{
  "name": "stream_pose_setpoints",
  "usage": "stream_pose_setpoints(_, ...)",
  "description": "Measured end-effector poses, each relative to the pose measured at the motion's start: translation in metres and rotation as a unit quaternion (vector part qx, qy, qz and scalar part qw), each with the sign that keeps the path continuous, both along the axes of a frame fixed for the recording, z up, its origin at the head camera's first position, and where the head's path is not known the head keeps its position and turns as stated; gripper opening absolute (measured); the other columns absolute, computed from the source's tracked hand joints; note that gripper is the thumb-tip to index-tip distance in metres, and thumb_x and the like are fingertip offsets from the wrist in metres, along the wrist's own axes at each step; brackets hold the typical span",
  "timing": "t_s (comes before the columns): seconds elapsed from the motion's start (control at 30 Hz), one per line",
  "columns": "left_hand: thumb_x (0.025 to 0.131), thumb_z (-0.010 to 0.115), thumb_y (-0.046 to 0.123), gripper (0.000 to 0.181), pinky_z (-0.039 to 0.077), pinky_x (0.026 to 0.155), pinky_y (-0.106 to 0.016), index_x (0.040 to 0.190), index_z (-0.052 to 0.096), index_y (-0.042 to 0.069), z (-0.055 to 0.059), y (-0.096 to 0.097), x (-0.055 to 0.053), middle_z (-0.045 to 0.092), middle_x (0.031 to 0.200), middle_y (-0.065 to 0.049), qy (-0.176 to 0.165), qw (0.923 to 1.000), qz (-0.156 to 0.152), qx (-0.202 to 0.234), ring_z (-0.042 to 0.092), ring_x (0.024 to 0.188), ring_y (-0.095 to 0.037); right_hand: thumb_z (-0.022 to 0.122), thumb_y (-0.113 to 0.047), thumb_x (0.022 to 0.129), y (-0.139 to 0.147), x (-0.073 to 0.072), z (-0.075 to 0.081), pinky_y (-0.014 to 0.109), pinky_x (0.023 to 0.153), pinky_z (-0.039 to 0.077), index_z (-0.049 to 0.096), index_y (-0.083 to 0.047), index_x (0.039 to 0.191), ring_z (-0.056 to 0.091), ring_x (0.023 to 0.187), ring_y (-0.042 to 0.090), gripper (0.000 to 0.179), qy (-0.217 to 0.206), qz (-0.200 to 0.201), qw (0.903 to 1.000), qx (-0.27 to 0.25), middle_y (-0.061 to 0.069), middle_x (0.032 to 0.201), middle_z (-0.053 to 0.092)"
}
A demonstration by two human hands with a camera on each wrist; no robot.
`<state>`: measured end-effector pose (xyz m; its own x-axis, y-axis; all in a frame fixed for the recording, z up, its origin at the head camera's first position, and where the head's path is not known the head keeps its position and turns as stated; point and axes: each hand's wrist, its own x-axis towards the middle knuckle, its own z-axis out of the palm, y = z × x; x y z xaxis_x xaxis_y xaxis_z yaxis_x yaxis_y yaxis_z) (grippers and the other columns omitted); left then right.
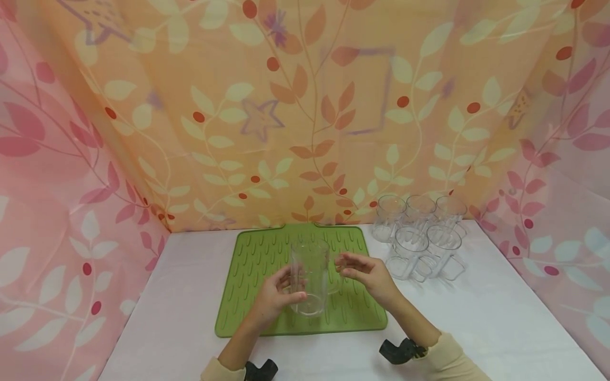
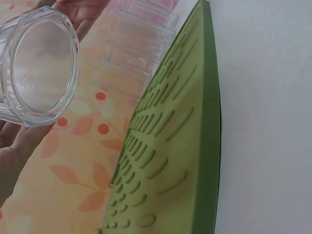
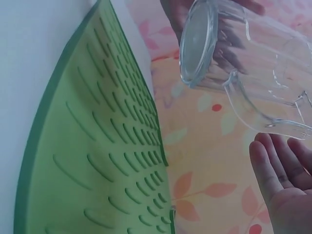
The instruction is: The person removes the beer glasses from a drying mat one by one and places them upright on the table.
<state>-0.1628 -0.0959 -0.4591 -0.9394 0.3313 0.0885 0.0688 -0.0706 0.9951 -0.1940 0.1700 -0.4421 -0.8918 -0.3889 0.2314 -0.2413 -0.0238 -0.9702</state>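
Note:
My left hand [image 1: 272,300] grips a clear mug [image 1: 310,283] by its side, thumb in front and fingers behind, above the green drying mat [image 1: 267,327]. The mug stands upright with its handle [image 3: 242,113] toward my right hand [image 1: 374,276]. That hand's fingers are loosely bent beside the handle and not curled round it; whether a fingertip touches it, I cannot tell. In the left wrist view, the mug's round base [image 2: 45,66] shows faint moulded marks. Through the clear wall, in the right wrist view, fingers of the left hand [image 3: 226,48] show.
Several more clear mugs [image 1: 411,241] stand in two rows at the back right of the white-covered table [image 1: 481,323], right of the mat. Patterned cloth [image 1: 310,106] hangs behind the table and along both sides. A dark wrist mount [image 1: 399,351] sits on each forearm.

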Motion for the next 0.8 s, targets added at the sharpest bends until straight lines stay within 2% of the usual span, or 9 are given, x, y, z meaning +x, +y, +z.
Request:
stream_pose_setpoints(0.2, 0.08, 0.075, -0.001, 0.077, 0.054, 0.095, -0.028, 0.146, 0.035, -0.004, 0.0006, 0.0017, 0.0012, 0.043, 0.143, -0.034, -0.004, 1.0, 0.002, 0.003, 0.051, 0.126, -0.046, 0.065, -0.01, 0.092, 0.0, -0.0001, -0.0008, 0.021, 0.084, 0.058, 0.049, 0.021, 0.127, 0.07, 0.095, 0.005, 0.049, -0.012, 0.019, 0.9992, -0.032, -0.004, 0.105, 0.073)
stream_pose_setpoints(0.27, 0.08, 0.074, -0.002, 0.077, 0.054, 0.096, -0.028, 0.146, 0.035, -0.005, 0.0007, 0.0021, 0.0014, 0.042, 0.144, -0.034, -0.005, 1.0, 0.002, 0.003, 0.052, 0.126, -0.046, 0.065, -0.01, 0.092, 0.0001, -0.0001, -0.0005, 0.022, 0.083, 0.059, 0.05, 0.021, 0.126, 0.071, 0.094, 0.004, 0.048, -0.01, 0.021, 0.9991, -0.034, -0.009, 0.102, 0.073)
stream_pose_setpoints(0.5, 0.077, 0.08, 0.009, 0.082, 0.054, 0.096, -0.026, 0.145, 0.036, -0.005, -0.0011, 0.0019, 0.0022, 0.041, 0.146, -0.032, 0.002, 1.0, -0.006, 0.007, 0.05, 0.127, -0.047, 0.066, -0.008, 0.091, 0.0007, 0.0003, -0.0001, 0.024, 0.079, 0.06, 0.054, 0.021, 0.121, 0.071, 0.09, 0.005, 0.044, -0.009, 0.015, 0.9993, -0.031, -0.009, 0.097, 0.074)
stream_pose_setpoints(0.8, 0.079, 0.079, 0.007, 0.082, 0.053, 0.097, -0.027, 0.146, 0.035, -0.005, -0.0039, 0.0017, 0.0029, 0.039, 0.146, -0.035, 0.015, 0.9998, -0.014, 0.004, 0.044, 0.131, -0.052, 0.064, -0.004, 0.092, 0.0007, 0.0004, -0.001, 0.024, 0.077, 0.06, 0.06, 0.019, 0.115, 0.072, 0.089, 0.006, 0.032, -0.01, 0.013, 0.9992, -0.037, -0.009, 0.095, 0.075)
